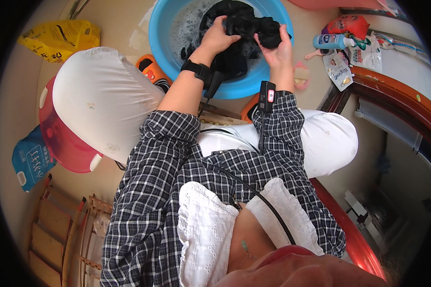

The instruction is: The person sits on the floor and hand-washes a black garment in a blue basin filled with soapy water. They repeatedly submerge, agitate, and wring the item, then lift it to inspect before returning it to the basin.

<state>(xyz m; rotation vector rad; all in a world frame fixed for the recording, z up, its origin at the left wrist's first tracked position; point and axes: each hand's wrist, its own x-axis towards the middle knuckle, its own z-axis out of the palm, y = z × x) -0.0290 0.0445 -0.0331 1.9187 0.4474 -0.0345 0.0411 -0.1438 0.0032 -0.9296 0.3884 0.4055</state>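
Before me a round blue plastic basin [249, 91] holds foamy water [186, 27] and dark wet cloth [233, 64]. My left hand [215, 38] grips a bunched part of the black garment [249, 27] above the basin, thumb below and fingers over it. At the garment's right end my right hand [278, 48] holds another bunch, with fingers and thumb around its lower side. The stretch between both hands is gathered and looks wet. Part of the cloth hangs down into the suds. Each wrist bears a black strap with a small device and a cable.
On the right lie a blue bottle [330, 41], a brush [316, 53], a white pouch [339, 71] and a red packet [348, 27]; a pink soap dish [301, 76] is beside the basin. A yellow bag [63, 37], red basin [68, 143] and blue bag [32, 158] stand left.
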